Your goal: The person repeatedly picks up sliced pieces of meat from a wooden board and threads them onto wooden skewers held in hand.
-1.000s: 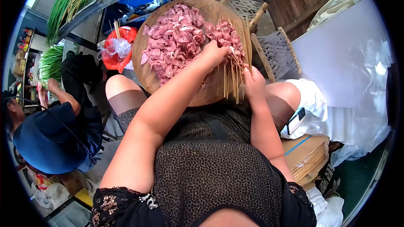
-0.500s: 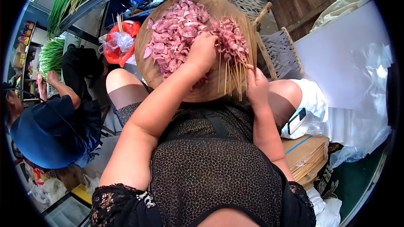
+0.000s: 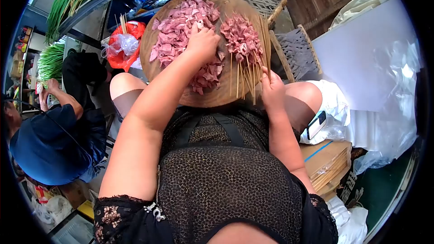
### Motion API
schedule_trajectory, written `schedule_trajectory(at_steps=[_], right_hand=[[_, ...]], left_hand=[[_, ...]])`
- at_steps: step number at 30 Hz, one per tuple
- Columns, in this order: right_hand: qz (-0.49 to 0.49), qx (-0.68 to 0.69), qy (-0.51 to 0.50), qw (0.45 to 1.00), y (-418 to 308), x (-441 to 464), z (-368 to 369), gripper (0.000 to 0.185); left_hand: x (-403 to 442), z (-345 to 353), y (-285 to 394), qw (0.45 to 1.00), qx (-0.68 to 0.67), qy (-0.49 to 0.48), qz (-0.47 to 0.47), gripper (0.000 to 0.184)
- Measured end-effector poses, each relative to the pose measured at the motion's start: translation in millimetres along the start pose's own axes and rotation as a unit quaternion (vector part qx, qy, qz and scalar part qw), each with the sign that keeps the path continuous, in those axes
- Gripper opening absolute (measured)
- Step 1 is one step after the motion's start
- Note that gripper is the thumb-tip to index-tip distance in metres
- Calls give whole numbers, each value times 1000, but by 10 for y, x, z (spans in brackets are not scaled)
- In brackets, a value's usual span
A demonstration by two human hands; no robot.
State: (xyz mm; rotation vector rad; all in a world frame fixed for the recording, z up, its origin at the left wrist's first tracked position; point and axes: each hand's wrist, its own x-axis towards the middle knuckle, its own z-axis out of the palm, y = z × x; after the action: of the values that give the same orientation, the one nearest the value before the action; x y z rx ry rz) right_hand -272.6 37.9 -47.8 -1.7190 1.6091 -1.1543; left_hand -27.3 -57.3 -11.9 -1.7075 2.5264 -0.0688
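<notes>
A round wooden board (image 3: 226,97) rests across my lap. Raw pink meat pieces (image 3: 174,40) are heaped on its left part. My left hand (image 3: 203,44) is over this heap with its fingers curled; the fingertips touch the meat, and whether a piece is between them is hidden. To the right lies a pile of skewered meat (image 3: 242,36), its bare stick ends pointing towards me. My right hand (image 3: 273,91) is closed around a bundle of thin bamboo skewers (image 3: 266,47) at the board's right edge.
Left of the board is a red plastic bag (image 3: 129,47) with sticks upright in it. Another person (image 3: 54,142) sits at far left near green stalks (image 3: 54,61). Woven stools (image 3: 296,49) stand behind right. A phone (image 3: 316,125) lies by my right thigh, above a cardboard box (image 3: 330,158).
My left hand has moved left, away from the skewered pile and onto the loose meat. My right hand stays at the board's right edge with the skewers. The view has shifted slightly.
</notes>
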Motion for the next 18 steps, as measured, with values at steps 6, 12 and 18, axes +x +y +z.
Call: schedule_trajectory(at_steps=[6,12,18], right_hand=[[78,-3,-15,997,-154,41,-113,25],[61,59,18,996,-113,61,-203,26],[28,47,60,997,-157,4,-470,24]], left_hand=[[-456,24,-146,994,-42,92,30,24],[-821,99,-202,973,-112,197,37,21],[-977,74,-97,960,-199,195,-22,36]])
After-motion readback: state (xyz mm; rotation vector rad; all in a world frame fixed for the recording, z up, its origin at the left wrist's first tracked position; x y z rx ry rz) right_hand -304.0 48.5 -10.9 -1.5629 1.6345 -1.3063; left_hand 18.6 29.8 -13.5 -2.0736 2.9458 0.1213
